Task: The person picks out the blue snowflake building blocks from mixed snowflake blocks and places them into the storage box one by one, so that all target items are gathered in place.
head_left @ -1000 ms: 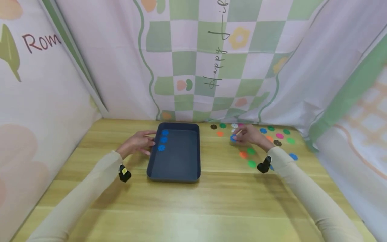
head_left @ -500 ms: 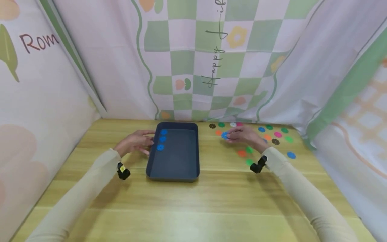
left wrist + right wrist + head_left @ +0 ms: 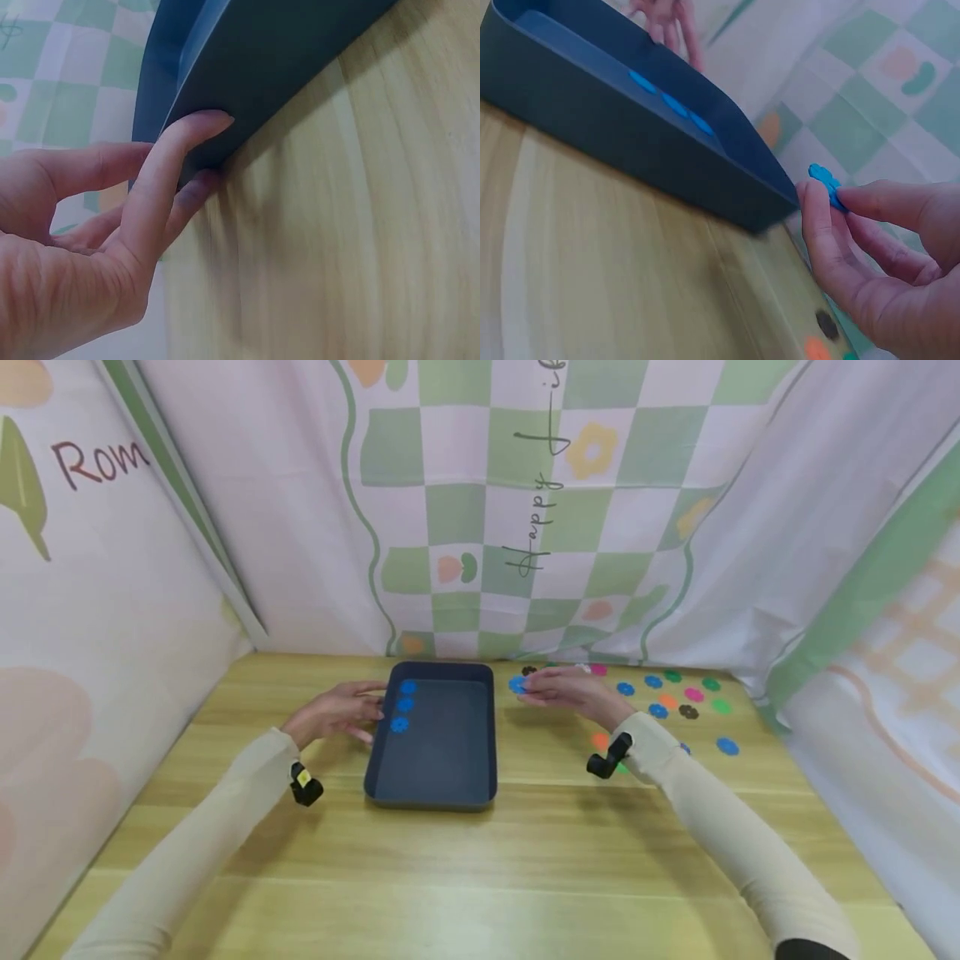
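Note:
A dark blue-grey rectangular tray stands left of the middle of the table. Down its left side lie several blue flower-shaped pieces in a column. My left hand is at the tray's left wall; in the left wrist view its straight fingertips touch the outside of that wall. Between thumb and fingers my right hand pinches one blue flower-shaped piece. That hand is in the air just right of the tray's far right corner.
Scattered flower-shaped pieces lie at the back right: pink, brown, green, orange and blue. A patterned curtain hangs behind the wooden table, with pale cloth at both sides.
My right hand has moved left from among the scattered pieces toward the tray, carrying the blue flower-shaped piece. The left hand and the tray have stayed in place.

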The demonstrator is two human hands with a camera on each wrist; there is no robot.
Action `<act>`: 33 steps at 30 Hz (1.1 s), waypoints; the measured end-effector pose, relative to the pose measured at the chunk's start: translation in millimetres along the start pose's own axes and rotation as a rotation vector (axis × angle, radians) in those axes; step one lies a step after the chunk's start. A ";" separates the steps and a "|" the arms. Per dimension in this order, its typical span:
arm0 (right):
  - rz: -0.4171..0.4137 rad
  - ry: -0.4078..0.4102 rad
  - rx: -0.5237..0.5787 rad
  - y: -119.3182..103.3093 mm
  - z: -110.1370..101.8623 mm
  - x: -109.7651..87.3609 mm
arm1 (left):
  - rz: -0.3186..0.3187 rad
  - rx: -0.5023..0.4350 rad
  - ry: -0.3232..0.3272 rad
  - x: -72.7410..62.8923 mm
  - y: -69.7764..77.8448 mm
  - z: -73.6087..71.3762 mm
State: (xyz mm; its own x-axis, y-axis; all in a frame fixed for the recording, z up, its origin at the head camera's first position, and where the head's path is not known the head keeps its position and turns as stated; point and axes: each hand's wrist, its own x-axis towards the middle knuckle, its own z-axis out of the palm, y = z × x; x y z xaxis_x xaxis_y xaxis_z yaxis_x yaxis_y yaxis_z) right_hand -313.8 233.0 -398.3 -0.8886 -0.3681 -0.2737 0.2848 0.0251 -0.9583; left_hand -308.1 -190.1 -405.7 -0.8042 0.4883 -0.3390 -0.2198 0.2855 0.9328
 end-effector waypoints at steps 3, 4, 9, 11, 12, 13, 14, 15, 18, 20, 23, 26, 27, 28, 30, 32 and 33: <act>0.002 -0.028 0.004 -0.5 17.4 10.2 | -0.020 0.004 -0.018 0.6 0.6 -0.1; 0.001 -0.037 0.011 -0.4 23.5 12.6 | -0.024 0.010 -0.027 1.1 1.2 0.1; -0.045 -0.105 0.022 2.6 50.9 21.0 | -0.042 0.037 -0.038 2.1 4.4 0.9; -0.056 -0.122 -0.002 3.4 60.7 23.7 | -0.044 0.035 -0.026 2.4 4.4 1.0; -0.063 -0.146 0.003 9.1 60.7 30.1 | -0.044 0.034 -0.023 2.5 4.1 1.1; -0.063 -0.144 -0.014 9.3 65.5 31.6 | -0.045 0.032 -0.020 2.8 3.5 1.1; -0.058 -0.134 -0.042 9.4 70.8 33.0 | -0.043 0.030 -0.018 3.0 3.1 1.3; -0.055 -0.125 -0.082 9.3 76.0 33.8 | -0.041 0.035 -0.017 2.6 3.1 1.5; -0.023 -0.081 -0.172 8.8 92.7 35.1 | -0.044 0.040 -0.017 2.3 3.1 2.0; 0.010 -0.034 -0.241 4.1 107.7 30.1 | -0.046 0.043 -0.018 2.2 3.6 2.3; 0.047 -0.005 -0.246 5.9 121.7 31.8 | -0.049 0.049 -0.013 3.2 4.7 3.5; 0.059 -0.007 -0.243 8.0 134.4 35.1 | -0.060 0.039 -0.001 5.0 5.4 6.8; 0.062 -0.015 -0.249 8.5 138.7 36.1 | -0.063 0.041 0.004 5.4 5.9 8.5; 0.059 -0.025 -0.260 9.6 142.4 37.5 | -0.066 0.045 0.007 5.7 6.6 10.0; 0.049 -0.040 -0.287 12.0 148.9 39.6 | -0.071 0.045 0.014 7.2 7.3 13.1; 0.033 -0.053 -0.318 15.2 153.8 41.7 | -0.069 0.056 0.017 8.9 8.0 15.7; 0.028 -0.057 -0.326 16.7 155.8 42.7 | -0.068 0.061 0.018 9.7 8.5 16.5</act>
State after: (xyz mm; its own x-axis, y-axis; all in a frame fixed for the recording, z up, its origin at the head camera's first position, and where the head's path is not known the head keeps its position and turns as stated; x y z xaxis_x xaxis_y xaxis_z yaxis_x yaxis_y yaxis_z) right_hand -291.0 72.8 -413.1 -0.8577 -0.4146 -0.3039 0.1703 0.3285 -0.9290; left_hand -308.7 -169.3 -403.1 -0.7982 0.4513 -0.3990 -0.2412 0.3675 0.8982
